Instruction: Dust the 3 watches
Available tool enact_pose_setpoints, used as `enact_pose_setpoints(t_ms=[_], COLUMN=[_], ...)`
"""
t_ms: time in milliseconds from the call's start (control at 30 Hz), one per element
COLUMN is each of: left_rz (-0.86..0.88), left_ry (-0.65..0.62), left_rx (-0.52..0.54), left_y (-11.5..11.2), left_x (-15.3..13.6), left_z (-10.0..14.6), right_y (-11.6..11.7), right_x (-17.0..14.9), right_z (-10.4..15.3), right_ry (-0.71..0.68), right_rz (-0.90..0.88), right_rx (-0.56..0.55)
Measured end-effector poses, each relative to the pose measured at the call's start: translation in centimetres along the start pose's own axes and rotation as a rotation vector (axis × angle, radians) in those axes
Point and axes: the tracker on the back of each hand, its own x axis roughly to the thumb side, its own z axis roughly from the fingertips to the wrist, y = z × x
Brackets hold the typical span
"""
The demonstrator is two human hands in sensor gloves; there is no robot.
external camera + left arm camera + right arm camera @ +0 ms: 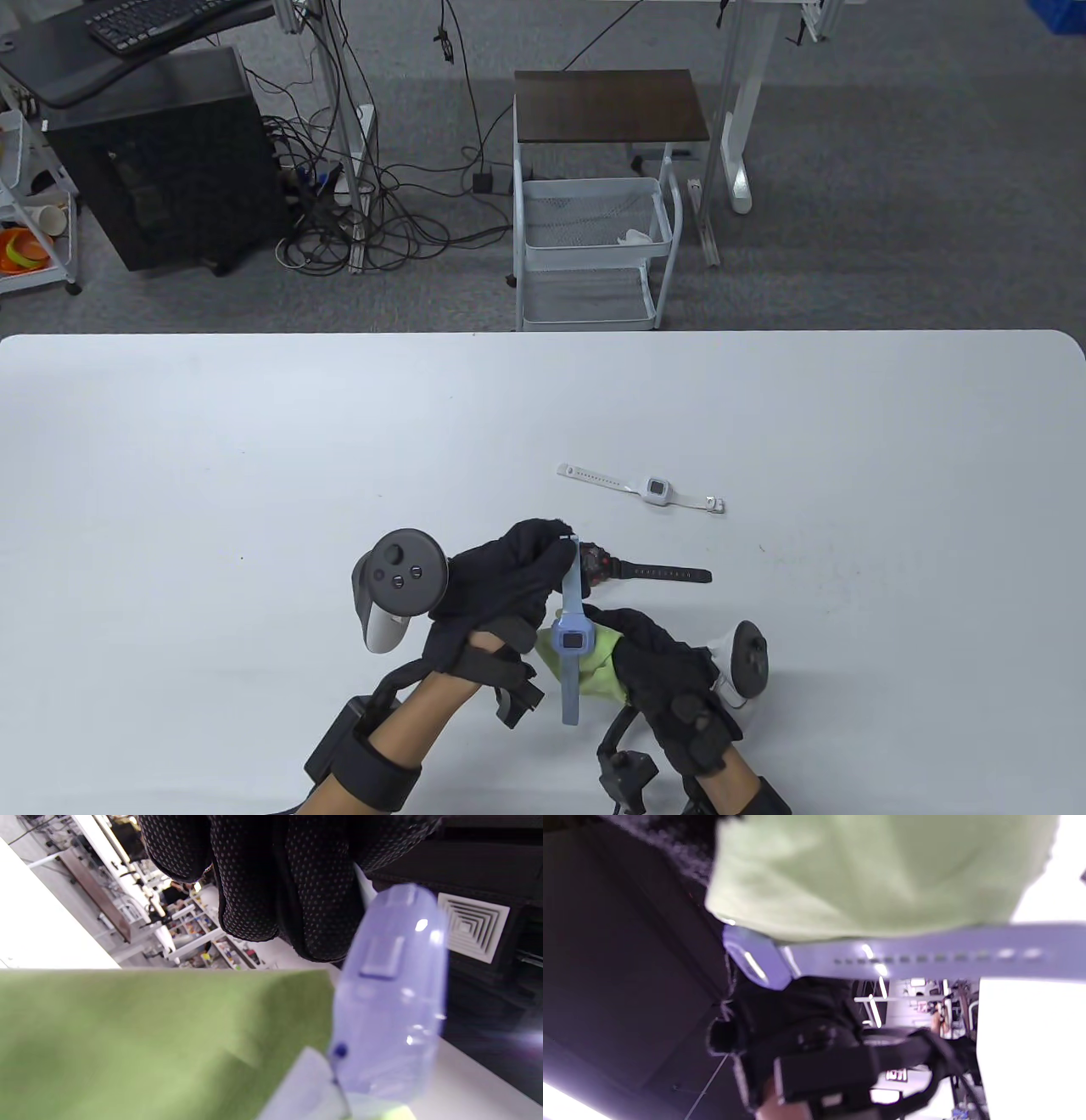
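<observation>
The lavender watch (570, 638) hangs lengthwise above the tabletop (254, 441), at about 6 o'clock on that surface, close to the near edge. The left hand (509, 577) pinches the upper end of its strap with curled fingertips, so the case dangles face-up and the lower strap end hangs free. It looks light; the strap appears soft and rubbery, likely to sway and twist under a wipe, while the case is the stiff part with a smooth, probably slick face. A firmer hold would be on the strap right next to the case, or on the case edges, leaving the face clear.

The right hand (670, 679) is closed on a green cloth (594, 666), bunched behind and under the watch case; the wrist views show cloth and watch touching or very nearly so.

At 12 o'clock from the held watch, a black watch (653, 573) lies flat on the tabletop, its case partly hidden by the left hand. Further on, toward 1 o'clock, a white watch (655, 490) lies flat with its strap spread out. Both are apart from each other and from the hands.

Beyond the tabletop's far edge, a white wire cart (594, 255) stands on the floor; its upper basket holds a small white crumpled item, which I cannot identify.
</observation>
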Motion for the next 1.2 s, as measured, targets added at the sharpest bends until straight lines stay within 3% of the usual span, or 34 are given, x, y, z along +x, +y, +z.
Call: enact_pose_setpoints(t_ms=[233, 400, 933, 1200], left_rz=[-0.013, -0.036, -0.208, -0.231], left_ry=[-0.011, -0.02, -0.065, -0.089], left_rx=[0.004, 0.019, 0.069, 0.078], left_y=[-0.8, -1.2, -1.4, -1.9], left_x=[0.1, 0.2, 0.8, 1.0], left_z=[0.2, 0.3, 0.8, 1.0], right_y=[0.5, 1.0, 1.8, 1.4], right_x=[-0.2, -0.8, -1.4, -1.3], right_z=[0.1, 0.1, 0.3, 0.4], right_ry=[0.035, 0.081, 0.106, 0.079], right_rz=[0.026, 0.018, -0.031, 0.059], right_rx=[0.014, 0.117, 0.255, 0.099])
